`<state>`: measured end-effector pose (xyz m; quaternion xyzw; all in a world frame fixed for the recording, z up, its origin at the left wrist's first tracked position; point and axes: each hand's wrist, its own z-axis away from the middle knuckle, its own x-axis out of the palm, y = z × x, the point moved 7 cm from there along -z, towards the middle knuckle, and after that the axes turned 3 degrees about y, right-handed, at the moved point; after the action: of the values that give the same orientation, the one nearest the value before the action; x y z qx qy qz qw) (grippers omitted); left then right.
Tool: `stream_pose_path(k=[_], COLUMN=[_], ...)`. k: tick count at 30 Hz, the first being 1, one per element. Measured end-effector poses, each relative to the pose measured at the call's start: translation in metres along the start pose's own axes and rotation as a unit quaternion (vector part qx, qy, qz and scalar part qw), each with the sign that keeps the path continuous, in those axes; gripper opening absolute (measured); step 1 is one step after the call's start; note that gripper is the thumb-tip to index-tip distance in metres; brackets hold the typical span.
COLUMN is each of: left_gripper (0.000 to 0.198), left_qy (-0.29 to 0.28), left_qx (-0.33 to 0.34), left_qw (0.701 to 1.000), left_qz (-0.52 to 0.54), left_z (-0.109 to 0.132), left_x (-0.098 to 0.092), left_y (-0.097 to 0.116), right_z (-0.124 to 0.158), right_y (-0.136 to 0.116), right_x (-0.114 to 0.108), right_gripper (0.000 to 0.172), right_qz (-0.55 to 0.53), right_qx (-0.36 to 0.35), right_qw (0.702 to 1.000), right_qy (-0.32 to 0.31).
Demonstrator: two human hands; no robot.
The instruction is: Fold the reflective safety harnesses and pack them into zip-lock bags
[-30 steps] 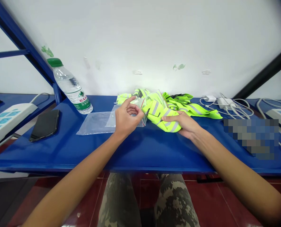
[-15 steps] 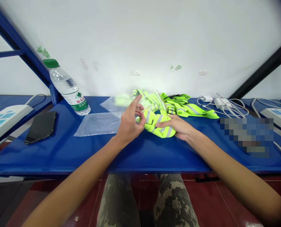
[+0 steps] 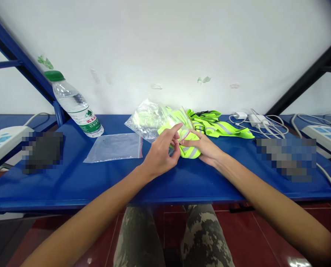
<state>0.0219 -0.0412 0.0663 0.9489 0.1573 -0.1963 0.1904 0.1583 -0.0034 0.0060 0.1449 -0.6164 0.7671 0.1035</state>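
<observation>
In the head view my left hand (image 3: 165, 150) pinches the edge of a clear zip bag (image 3: 146, 116) between thumb and fingers. The bag lies puffed out beyond that hand, and fluorescent yellow shows through its film. My right hand (image 3: 208, 150) is closed around a folded fluorescent yellow reflective strap (image 3: 192, 151) with grey bands, whose far end is at the bag's mouth. A red zip line crosses over the strap near my right fingertips. Behind my right hand lies more yellow reflective strap (image 3: 223, 129) with a black buckle part.
A flat clear zip bag (image 3: 115, 147) lies on the blue table (image 3: 121, 181), left of my hands. A green-capped water bottle (image 3: 78, 105) stands behind it. White chargers with cables (image 3: 258, 120) sit at right, and power strips (image 3: 6, 141) at both sides. Two blurred-out items lie on the table.
The bag's mouth has come over the folded strap, and my left hand has moved right, closer to my right hand. The bag has spread out and its film is sharper.
</observation>
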Motion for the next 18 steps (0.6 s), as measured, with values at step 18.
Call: stream_pose_path(k=[18], left_gripper=[0.057], left_qy=[-0.03], left_qx=[-0.056], left_qw=[0.996], left_qz=[0.066], left_z=[0.012], left_x=[0.02], left_y=[0.011], right_z=[-0.007], right_y=[0.0], right_x=[-0.008], right_gripper=[0.028], right_qz=[0.134], right_qx=[-0.125], right_qw=[0.98], right_qy=[0.073])
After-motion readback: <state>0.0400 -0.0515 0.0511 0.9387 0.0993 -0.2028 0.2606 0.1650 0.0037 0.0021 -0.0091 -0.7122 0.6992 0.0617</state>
